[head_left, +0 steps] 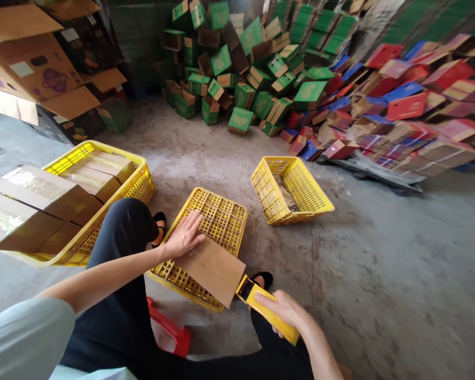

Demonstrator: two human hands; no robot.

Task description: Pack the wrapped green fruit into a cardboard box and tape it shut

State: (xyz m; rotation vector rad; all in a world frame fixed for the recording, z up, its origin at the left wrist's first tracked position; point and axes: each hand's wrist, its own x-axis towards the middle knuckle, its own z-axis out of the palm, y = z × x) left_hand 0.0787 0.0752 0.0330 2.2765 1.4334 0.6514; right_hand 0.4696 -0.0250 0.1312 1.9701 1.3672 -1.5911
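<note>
A flat brown cardboard piece [216, 269] lies on an upturned yellow plastic crate [217, 211] between my knees. My left hand [185, 236] rests flat on its far left end, fingers stretched out. My right hand [283, 307] is wrapped around a yellow hand tool that looks like a stapler [269, 312]. The head of this tool meets the near right edge of the cardboard; whether its jaws grip that edge I cannot tell.
At left, a yellow crate [148, 184] holds several taped cartons. Another yellow crate [267, 198] stands ahead on the floor. Piles of green boxes [240, 120] and red and blue boxes [407, 105] lie behind. A red plastic stool [180, 338] shows under me.
</note>
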